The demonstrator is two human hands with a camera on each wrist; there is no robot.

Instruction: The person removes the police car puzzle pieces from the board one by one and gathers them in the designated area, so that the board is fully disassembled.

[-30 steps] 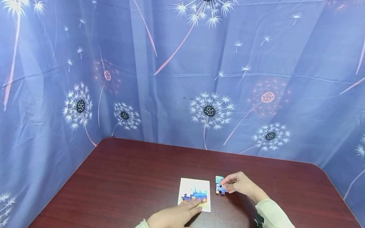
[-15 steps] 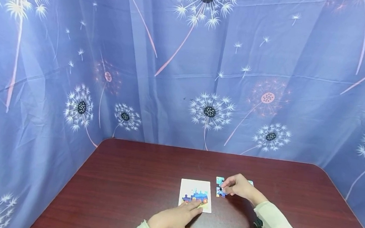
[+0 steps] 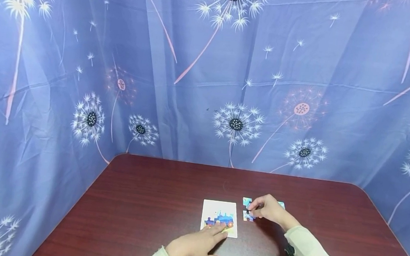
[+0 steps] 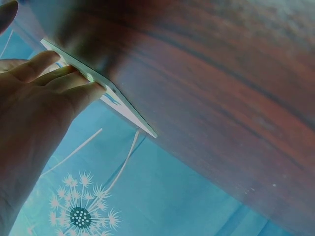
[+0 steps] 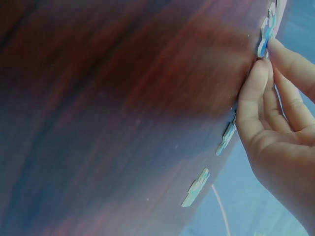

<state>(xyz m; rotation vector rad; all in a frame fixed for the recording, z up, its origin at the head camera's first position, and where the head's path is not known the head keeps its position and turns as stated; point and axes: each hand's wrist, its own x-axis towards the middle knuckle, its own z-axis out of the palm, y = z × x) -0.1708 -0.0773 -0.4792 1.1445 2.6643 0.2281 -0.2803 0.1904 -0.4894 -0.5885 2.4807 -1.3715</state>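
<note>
We'd guess the thin, flat, blue-printed jigsaw piece [image 3: 248, 217] is light and stiff, with knobs that could bend if forced, so we'd take it by the side edges. It lies on the reddish-brown wood-grain counter [image 3: 154, 189], right at the fingertips of our right hand [image 3: 270, 210], which seems to be pinching its edge. Our left hand [image 3: 195, 245] isn't gripping anything, fingers laid out over the white rectangular picture board [image 3: 219, 206] to the piece's left.
</note>
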